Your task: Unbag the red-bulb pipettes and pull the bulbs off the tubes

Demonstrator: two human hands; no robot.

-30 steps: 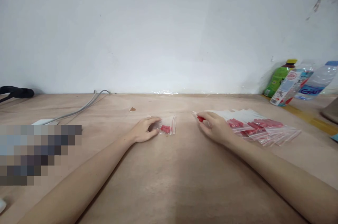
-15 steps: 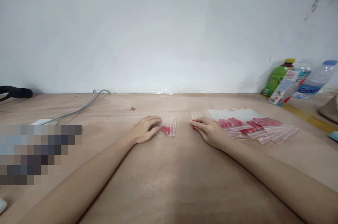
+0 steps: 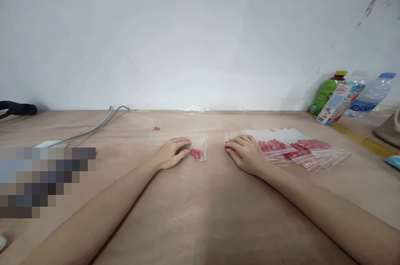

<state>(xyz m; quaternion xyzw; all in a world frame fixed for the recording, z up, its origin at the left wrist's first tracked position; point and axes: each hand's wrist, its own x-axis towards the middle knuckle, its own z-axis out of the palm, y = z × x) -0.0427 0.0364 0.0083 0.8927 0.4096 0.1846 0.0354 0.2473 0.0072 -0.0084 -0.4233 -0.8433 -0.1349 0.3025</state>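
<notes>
Bottles (image 3: 339, 100) stand beyond bags (image 3: 287, 136); right hand (image 3: 250, 154) covers red piece (image 3: 226, 146), grip unclear; left hand (image 3: 171, 154) spread on bag (image 3: 203, 149).

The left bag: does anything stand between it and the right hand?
Nothing visible does: between the left bag and the right hand, a strip of tabletop shows. At the right hand's fingertips are a red piece and what looks like another bag. The left hand covers the left bag's left end.

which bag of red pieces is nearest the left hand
The lone bag at the fingers of the left hand; the overlapping bags lie over by the right hand.
</notes>
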